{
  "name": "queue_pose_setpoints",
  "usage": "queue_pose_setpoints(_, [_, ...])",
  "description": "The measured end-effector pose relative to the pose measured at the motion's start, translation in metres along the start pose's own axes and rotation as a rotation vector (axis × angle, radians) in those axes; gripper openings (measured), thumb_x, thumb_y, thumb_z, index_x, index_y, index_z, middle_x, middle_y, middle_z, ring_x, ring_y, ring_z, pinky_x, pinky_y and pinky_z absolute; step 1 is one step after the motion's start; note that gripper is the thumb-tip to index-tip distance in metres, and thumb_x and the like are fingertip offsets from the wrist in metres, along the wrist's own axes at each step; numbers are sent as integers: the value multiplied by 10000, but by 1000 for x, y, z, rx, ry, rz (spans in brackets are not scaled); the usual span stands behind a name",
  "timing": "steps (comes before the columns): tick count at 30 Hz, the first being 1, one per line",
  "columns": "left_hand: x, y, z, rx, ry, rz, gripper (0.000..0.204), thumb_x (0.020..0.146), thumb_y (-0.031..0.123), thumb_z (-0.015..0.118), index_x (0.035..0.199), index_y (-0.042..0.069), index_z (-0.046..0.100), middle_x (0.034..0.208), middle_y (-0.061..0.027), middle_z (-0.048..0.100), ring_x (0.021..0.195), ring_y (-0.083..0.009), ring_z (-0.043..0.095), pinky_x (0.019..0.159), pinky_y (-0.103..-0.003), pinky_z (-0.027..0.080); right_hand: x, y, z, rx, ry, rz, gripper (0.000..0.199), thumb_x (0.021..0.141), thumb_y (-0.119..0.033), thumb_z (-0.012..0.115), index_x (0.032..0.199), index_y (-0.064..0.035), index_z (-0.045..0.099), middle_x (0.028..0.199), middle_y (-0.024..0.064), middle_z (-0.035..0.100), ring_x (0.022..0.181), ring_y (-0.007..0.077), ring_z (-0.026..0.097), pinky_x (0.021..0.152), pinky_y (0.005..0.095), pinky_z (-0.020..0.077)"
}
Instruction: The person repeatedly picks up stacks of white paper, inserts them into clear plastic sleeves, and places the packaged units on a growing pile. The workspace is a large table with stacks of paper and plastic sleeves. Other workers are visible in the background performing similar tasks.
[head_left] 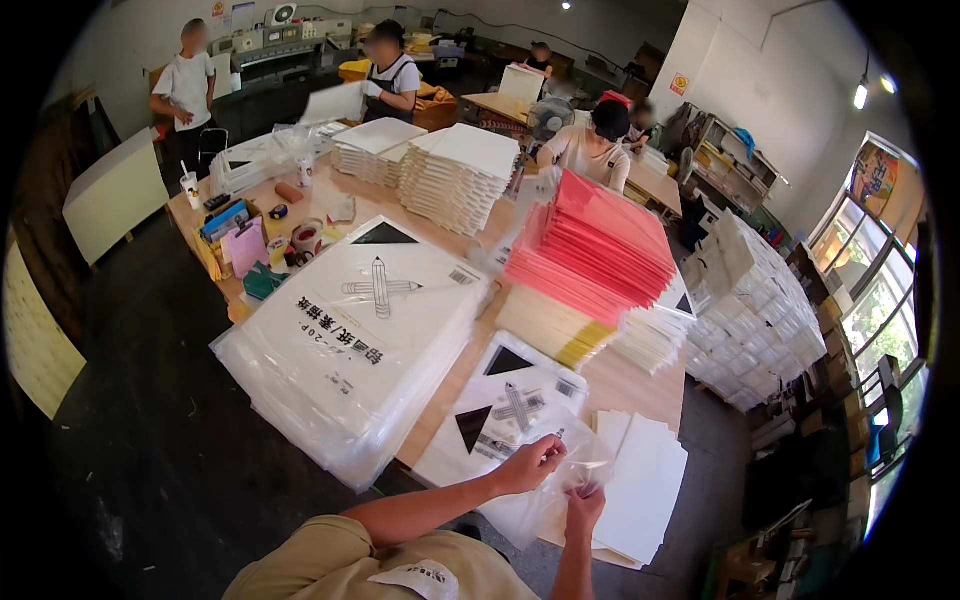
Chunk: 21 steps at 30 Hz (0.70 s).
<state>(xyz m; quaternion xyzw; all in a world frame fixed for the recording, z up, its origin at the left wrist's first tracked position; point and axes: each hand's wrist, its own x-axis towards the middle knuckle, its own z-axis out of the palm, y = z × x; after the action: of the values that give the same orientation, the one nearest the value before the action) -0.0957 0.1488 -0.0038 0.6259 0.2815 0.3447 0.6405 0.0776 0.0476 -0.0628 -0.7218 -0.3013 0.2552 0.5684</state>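
Between my two hands is a clear plastic bag point(592, 462), its film crumpled and catching the light. My left hand point(530, 466) pinches the bag's edge with bent fingers. Lower and to the right, my right hand point(584, 506) is closed on the bag's near side. Under and beyond my left hand lie flat printed bags point(468, 405) with black corners and a crossed-pencil picture. Close by on the right sits a pile of white paper sheets point(648, 478), partly fanned. A thick stack of printed plastic bags point(385, 330) lies to the left, hanging over the table's near edge.
Pink-red packs point(600, 240) are piled high on yellowish and white ones. White paper stacks point(455, 175) stand farther back. Tape rolls point(307, 238) and small tools crowd the left edge. Wrapped bundles point(750, 310) rise at right. Several people work beyond the table point(440, 415).
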Motion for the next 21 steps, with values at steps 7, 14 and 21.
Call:
queue_pose_setpoints(7, [-14, 3, -27, 332, 86, 105, 192, 906, 145, 615, 1064, 55, 555, 688, -157, 625, 595, -281, 619, 563, -402, 444, 41, 25, -70, -120, -66, 46, 201, 733, 46, 609, 932, 20, 625, 769, 80, 648, 629, 172, 603, 569, 299, 482])
queue_pose_setpoints(14, [-31, 1, 2, 890, 129, -3, 230, 857, 273, 658, 949, 62, 644, 731, -129, 633, 722, -321, 654, 662, -419, 524, 38, -20, -77, 164, -543, 164, 326, 760, 13, 632, 1083, 51, 647, 915, 102, 689, 784, 168, 632, 756, 290, 496])
queue_pose_setpoints(21, [-38, -20, 49, 782, 244, 46, 188, 828, 243, 670, 838, 62, 619, 857, -123, 681, 803, -314, 666, 701, -417, 532, 22, -33, -83, 39, -625, 27, 523, 769, -110, 756, 1227, 48, 558, 926, 80, 664, 845, 150, 612, 747, 293, 500])
